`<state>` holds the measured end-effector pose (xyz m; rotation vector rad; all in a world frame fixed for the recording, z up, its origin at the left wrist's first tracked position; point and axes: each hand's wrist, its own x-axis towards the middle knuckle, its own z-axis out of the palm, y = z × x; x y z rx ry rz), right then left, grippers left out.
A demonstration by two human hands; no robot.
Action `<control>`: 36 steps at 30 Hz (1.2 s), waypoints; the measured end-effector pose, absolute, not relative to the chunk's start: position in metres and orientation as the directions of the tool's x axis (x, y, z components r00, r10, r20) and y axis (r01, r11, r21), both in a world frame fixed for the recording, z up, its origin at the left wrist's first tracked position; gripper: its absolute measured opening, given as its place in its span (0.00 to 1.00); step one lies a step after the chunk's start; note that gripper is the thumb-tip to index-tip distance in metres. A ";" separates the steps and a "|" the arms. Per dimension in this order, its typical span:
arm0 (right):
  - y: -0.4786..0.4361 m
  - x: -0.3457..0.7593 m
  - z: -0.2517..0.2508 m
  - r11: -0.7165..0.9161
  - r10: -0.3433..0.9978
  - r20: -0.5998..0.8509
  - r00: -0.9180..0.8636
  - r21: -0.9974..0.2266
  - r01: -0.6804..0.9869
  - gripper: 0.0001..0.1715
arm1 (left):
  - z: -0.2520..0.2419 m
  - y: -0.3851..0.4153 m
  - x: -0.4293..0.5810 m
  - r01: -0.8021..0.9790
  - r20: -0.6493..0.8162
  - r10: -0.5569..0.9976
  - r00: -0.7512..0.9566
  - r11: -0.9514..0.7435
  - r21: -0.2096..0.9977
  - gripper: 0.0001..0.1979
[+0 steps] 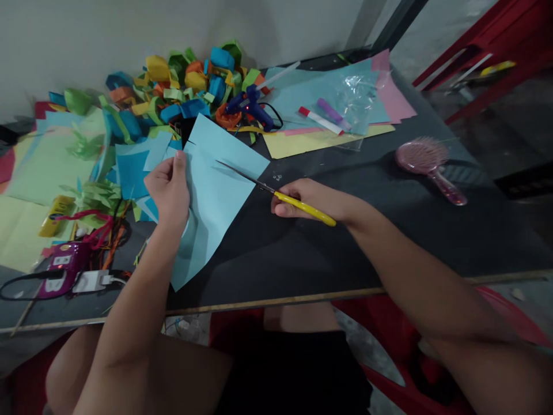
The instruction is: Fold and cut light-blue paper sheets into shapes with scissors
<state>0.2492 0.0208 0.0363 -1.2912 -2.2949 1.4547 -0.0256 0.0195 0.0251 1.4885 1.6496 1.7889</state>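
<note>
My left hand (171, 184) pinches a light blue sheet of paper (218, 199) by its left edge, thumb on top. The sheet is raised over the dark table, and a short dark slit shows near its upper left. My right hand (302, 199) is closed on a pair of scissors (298, 206) with yellow handles. Their dark blades point left and lie over the right part of the sheet. Whether the blades are apart or together I cannot tell.
Folded colored paper pieces (194, 78) are heaped by the wall, beside a blue glue gun (254, 108). Colored sheets (298, 92) with markers (319, 120) lie at the back. A pink hairbrush (427, 164) is at right, a purple power strip (64, 268) at left.
</note>
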 end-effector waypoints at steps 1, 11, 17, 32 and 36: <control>0.020 0.248 0.037 0.169 0.721 -0.307 -0.621 -0.791 0.588 0.39 | 0.025 0.019 -0.024 0.410 0.477 0.770 -0.424 -0.306 0.859 0.28; 0.018 0.247 0.041 0.263 0.672 -0.211 -0.710 -0.829 0.494 0.47 | 0.027 0.017 -0.020 0.435 0.529 0.756 -0.386 -0.357 0.827 0.29; 0.020 0.248 0.036 0.397 0.625 -0.120 -0.771 -0.802 0.447 0.43 | 0.030 0.013 -0.016 0.453 0.548 0.759 -0.352 -0.374 0.809 0.28; 0.019 0.250 0.034 0.436 0.619 -0.064 -0.783 -0.801 0.411 0.40 | 0.033 0.010 -0.012 0.475 0.575 0.748 -0.332 -0.394 0.787 0.31; 0.020 0.250 0.034 0.426 0.626 -0.066 -0.777 -0.806 0.411 0.41 | 0.033 0.010 -0.012 0.470 0.559 0.754 -0.345 -0.376 0.798 0.31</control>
